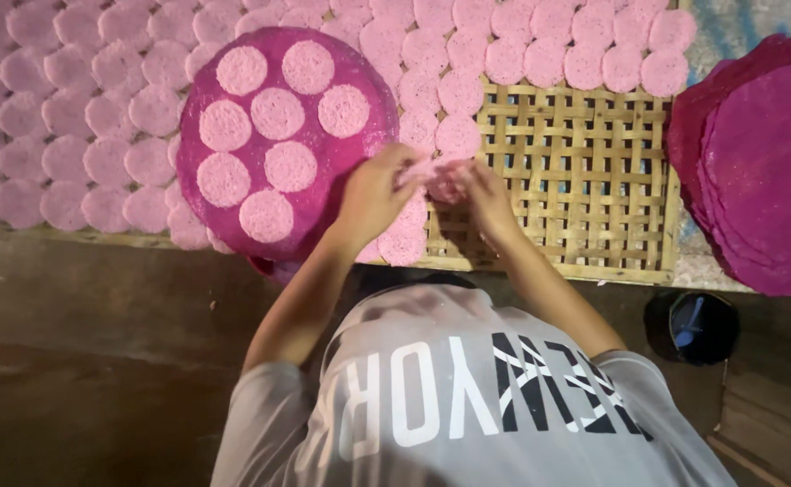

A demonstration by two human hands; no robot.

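Two hands meet over a woven bamboo tray [585,171]: the left hand [373,194] and right hand [485,194] pinch a pale pink disc [431,176] between their fingertips. Just left of the fingers lies a dark magenta sheet [199,86] with round holes; more pink discs [521,50] lie beyond the fingertips.

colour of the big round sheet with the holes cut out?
Deep magenta sheet; paler pink discs show through its round holes. Head view.
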